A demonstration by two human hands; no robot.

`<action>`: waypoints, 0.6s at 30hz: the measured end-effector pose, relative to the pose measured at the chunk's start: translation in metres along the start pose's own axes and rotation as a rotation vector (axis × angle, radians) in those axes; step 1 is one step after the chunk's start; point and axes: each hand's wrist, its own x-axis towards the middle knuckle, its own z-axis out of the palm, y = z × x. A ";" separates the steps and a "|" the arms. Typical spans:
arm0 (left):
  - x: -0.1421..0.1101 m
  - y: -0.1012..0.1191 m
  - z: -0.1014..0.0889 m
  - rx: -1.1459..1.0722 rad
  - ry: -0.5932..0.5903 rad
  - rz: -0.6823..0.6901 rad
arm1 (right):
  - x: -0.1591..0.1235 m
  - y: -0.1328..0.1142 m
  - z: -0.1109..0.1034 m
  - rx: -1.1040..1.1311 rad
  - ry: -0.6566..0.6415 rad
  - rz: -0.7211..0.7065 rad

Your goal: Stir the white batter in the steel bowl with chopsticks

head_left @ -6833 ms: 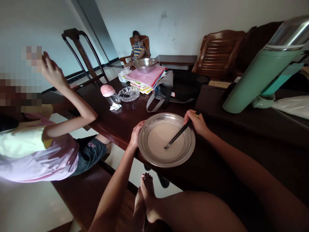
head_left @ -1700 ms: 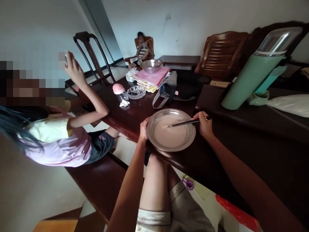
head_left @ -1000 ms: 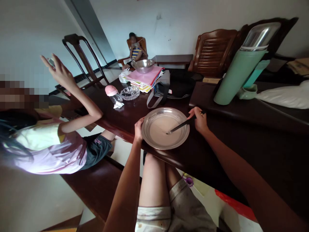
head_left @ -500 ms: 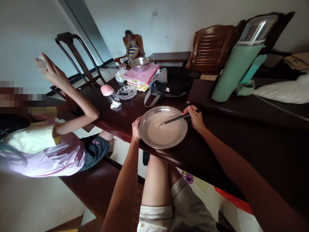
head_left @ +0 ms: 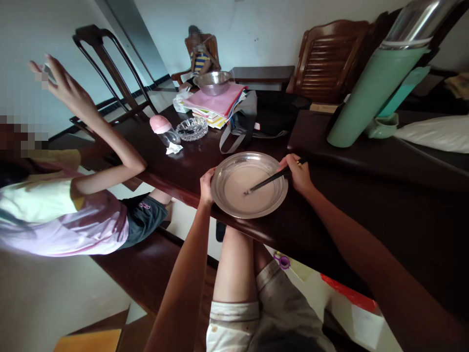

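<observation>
A wide metal bowl [head_left: 250, 211] rests at the front edge of the dark table, holding a pale, pinkish-beige liquid [head_left: 242, 188]. My left hand [head_left: 207, 186] grips the bowl's left rim, its thumb on top; the fingers underneath are partly hidden. In my right hand [head_left: 298, 173], at the right rim, is a pair of dark chopsticks [head_left: 269, 179] with gold bands near the top. Their tips dip into the liquid near the middle of the bowl and slant down to the left.
Beyond the bowl are a pink-capped bottle [head_left: 163, 129], a glass ashtray [head_left: 192, 129], a crumpled tissue [head_left: 174, 148], a paper stack [head_left: 216, 102] under another metal bowl [head_left: 213, 84], and a black bag [head_left: 274, 117]. A green thermos [head_left: 370, 98] stands right. One person [head_left: 98, 210] sits left, another [head_left: 201, 61] farther back.
The chopstick tips have shifted slightly right and down within the liquid, and my right hand has turned a little. The view has tilted slightly downward. My left hand stays on the rim.
</observation>
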 end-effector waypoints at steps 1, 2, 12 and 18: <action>0.000 -0.001 0.000 -0.006 0.000 -0.003 | 0.000 0.001 0.000 -0.009 0.001 -0.004; 0.001 -0.001 0.000 -0.009 -0.001 -0.004 | 0.001 0.001 0.000 -0.005 0.012 -0.010; 0.001 -0.003 -0.003 0.098 0.005 0.062 | 0.000 -0.003 0.002 0.001 0.029 -0.014; -0.003 0.002 -0.004 0.131 -0.001 0.094 | -0.001 -0.001 0.002 0.007 -0.011 0.042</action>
